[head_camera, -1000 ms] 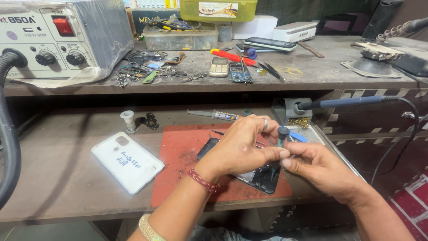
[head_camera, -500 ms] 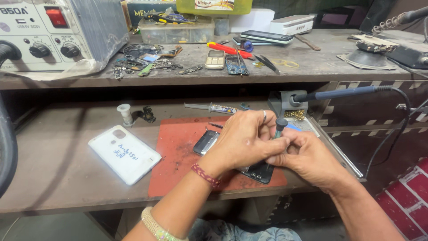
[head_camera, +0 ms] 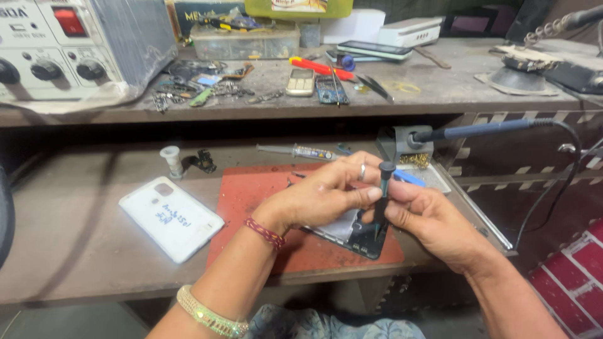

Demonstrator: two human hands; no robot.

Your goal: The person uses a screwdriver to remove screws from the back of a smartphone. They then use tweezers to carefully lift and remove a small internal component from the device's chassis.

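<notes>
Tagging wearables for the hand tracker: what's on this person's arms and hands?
Left hand: silver ring on one finger, red beaded bracelet at the wrist, pale gold bangle further up the forearm. Right hand: nothing worn. No sleeves visible on either arm.

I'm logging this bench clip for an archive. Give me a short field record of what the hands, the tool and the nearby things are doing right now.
Setting: wooden workbench with a shelf above
Left hand: left hand presses on the opened phone, fingertips touching the screwdriver
Right hand: right hand grips the screwdriver, held upright, tip down on the phone
Work surface: red mat under the phone
Nearby: white phone back cover left of the mat; soldering iron resting in its stand behind
</notes>
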